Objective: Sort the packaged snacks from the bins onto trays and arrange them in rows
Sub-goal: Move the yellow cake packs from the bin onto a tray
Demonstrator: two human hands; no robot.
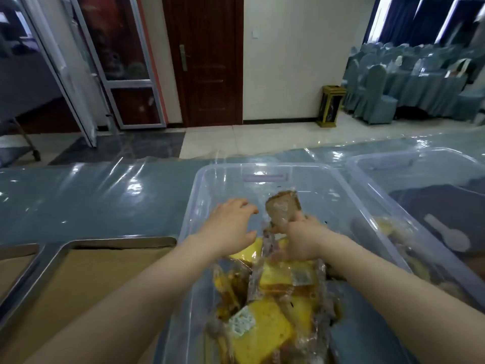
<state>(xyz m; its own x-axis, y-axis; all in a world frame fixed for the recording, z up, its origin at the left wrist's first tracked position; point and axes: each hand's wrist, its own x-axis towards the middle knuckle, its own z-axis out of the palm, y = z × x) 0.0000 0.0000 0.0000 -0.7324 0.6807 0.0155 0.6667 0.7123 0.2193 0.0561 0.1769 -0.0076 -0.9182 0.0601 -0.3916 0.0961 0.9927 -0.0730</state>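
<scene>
1. Brown paper lines the metal tray point(78, 261) at far left, just beside the clear bin point(262, 170); the packet's trip, I judge, runs leftward over the bin's wall.
2. Left hand point(231, 227) hovers over the bin, fingers spread and curled, holding nothing, the nearer hand to the tray.
3. Right hand point(301, 237) is clamped on the base of a brown wrapped snack point(282, 208), long axis pointing up and away, lifted above the yellow cake packets point(265, 329).
4. Second bin point(420, 156) sits just right, well clear.
</scene>
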